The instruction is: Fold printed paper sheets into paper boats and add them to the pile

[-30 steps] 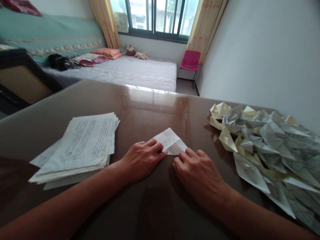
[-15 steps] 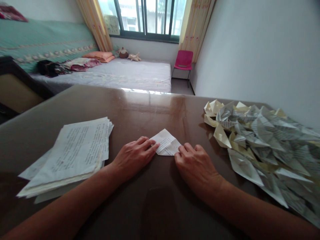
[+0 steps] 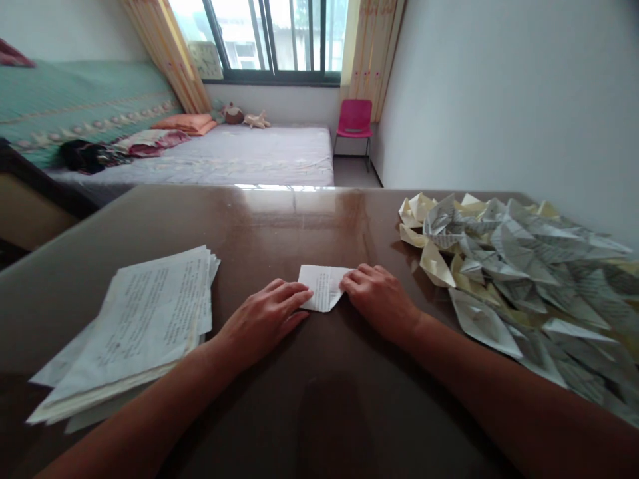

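A small folded sheet of printed paper [image 3: 322,289] lies flat on the brown table between my two hands. My left hand [image 3: 272,306] rests at its left edge, fingers stretched out with the tips touching the paper and the thumb apart below. At the upper right corner, my right hand [image 3: 377,293] has its fingers curled and closed on the paper; the thumb is mostly hidden. To the left lies a stack of printed sheets [image 3: 144,319]. A heap of folded paper boats [image 3: 519,259], some cream and some printed white, covers the right side of the table.
The glossy brown table [image 3: 279,233] reaches forward to a bed [image 3: 269,156] with pillows and soft toys on it. A pink chair [image 3: 355,120] stands by the white wall beneath the window. A dark-framed piece of furniture [image 3: 30,206] is at the far left.
The folded paper has turned, from a point at the top to a flatter upper edge. My left thumb has come away from it, and my right hand has shifted up slightly. The view has tilted a little.
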Motion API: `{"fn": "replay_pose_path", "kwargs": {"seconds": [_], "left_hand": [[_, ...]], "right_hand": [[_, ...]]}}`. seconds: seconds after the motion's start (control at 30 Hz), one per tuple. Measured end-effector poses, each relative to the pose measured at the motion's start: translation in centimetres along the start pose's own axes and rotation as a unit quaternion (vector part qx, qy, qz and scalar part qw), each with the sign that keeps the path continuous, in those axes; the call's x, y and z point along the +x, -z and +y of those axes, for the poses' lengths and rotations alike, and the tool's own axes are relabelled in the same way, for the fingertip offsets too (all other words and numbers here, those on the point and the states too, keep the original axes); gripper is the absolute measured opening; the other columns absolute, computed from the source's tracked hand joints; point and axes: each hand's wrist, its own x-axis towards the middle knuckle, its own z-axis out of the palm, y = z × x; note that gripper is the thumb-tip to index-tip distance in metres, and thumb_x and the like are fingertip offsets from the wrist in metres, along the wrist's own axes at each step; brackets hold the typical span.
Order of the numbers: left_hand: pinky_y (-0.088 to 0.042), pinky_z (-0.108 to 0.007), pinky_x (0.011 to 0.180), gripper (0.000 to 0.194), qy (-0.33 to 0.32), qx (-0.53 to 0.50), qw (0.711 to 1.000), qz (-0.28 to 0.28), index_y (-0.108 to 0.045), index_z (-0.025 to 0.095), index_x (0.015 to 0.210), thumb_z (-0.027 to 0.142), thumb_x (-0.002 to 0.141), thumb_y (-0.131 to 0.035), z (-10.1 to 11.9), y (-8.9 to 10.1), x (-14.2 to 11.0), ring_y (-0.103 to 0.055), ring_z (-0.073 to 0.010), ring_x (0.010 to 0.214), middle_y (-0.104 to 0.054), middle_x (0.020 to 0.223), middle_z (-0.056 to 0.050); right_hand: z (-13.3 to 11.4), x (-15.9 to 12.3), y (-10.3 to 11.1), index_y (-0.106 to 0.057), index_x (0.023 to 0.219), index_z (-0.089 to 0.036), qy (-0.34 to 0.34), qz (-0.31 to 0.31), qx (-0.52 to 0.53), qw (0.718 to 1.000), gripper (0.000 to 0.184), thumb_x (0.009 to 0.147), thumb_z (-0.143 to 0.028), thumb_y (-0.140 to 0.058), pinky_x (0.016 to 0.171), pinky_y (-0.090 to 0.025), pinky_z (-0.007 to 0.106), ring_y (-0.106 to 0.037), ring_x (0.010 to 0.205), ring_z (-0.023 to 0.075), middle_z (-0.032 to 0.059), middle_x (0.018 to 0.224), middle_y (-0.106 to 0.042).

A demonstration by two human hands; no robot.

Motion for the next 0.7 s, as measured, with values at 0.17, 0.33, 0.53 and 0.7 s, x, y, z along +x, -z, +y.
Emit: {"fn": "replay_pose_path", "kwargs": {"seconds": [0.17, 0.33, 0.53, 0.7], "left_hand": [[-0.049, -0.028, 0.074, 0.019, -0.089, 0.068, 0.992, 0.049, -0.065, 0.021, 0.106, 0.022, 0.091, -0.053, 1.0, 1.0, 0.3, -0.054, -0.0171, 0.085, -0.069, 0.091, -0.001], [-0.047, -0.027, 0.07, 0.017, -0.132, 0.05, 0.99, 0.017, -0.065, 0.021, 0.1, 0.021, 0.092, -0.051, 2.7, 1.1, 0.2, -0.054, -0.0165, 0.082, -0.068, 0.082, 0.0], [-0.045, -0.024, 0.073, 0.018, -0.021, -0.089, 0.993, -0.071, -0.068, 0.028, 0.096, 0.028, 0.092, -0.051, 2.6, 1.2, 0.3, -0.056, -0.0151, 0.088, -0.069, 0.091, 0.001], [-0.044, -0.024, 0.068, 0.021, 0.169, -0.157, 0.968, -0.098, -0.069, 0.023, 0.086, 0.036, 0.09, -0.053, 1.6, 0.4, 0.5, -0.059, -0.0142, 0.076, -0.068, 0.08, 0.0]], "right_hand": [[1.4, 0.6, -2.2, -0.067, 0.094, -0.017, 0.03, 0.093, 0.172, 0.98, 0.016, 0.091, -0.014, -0.052, 0.087, -0.045, 0.03, -0.057, 0.094, 0.0174, 0.0057, 0.098, -0.07], [1.1, 0.4, -2.0, -0.07, 0.095, -0.02, 0.075, 0.087, 0.228, 0.967, 0.025, 0.085, -0.006, -0.052, 0.09, -0.045, 0.033, -0.053, 0.096, 0.0179, 0.0038, 0.105, -0.069], [0.4, -0.1, -0.7, -0.07, 0.094, -0.02, 0.11, -0.002, 0.304, 0.946, 0.013, 0.083, -0.02, -0.063, 0.085, -0.046, 0.03, -0.055, 0.092, 0.0167, 0.0044, 0.096, -0.067], [0.6, 0.0, -0.3, -0.07, 0.091, -0.02, 0.087, -0.035, 0.332, 0.939, 0.012, 0.081, -0.016, -0.064, 0.084, -0.045, 0.027, -0.057, 0.092, 0.0151, 0.0039, 0.095, -0.067]]}}
